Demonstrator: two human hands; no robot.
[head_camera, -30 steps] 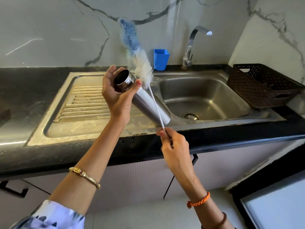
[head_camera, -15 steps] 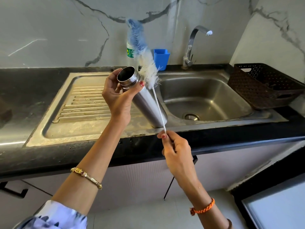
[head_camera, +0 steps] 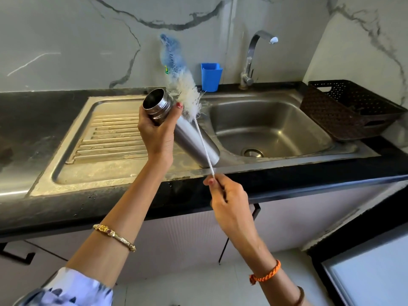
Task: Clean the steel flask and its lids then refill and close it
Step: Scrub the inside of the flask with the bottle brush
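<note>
My left hand [head_camera: 157, 131] grips the steel flask [head_camera: 194, 142] just below its threaded neck. The flask is tilted, its open mouth [head_camera: 154, 100] up and to the left, its base down near the sink's front rim. My right hand [head_camera: 225, 193] pinches the thin white handle of a long bottle brush [head_camera: 183, 89]. The brush's white and blue bristles stand outside the flask, just right of its mouth and above it. No lids are in view.
The steel sink bowl [head_camera: 271, 129] lies to the right, the ribbed drainboard [head_camera: 106, 138] to the left. A tap [head_camera: 254, 56] and a blue cup [head_camera: 210, 76] stand at the back. A dark perforated basket [head_camera: 353, 109] sits on the right counter.
The flask's mouth has swung upward and its body stands steeper. The brush head has shifted slightly right, still outside the flask. Both hands keep their hold.
</note>
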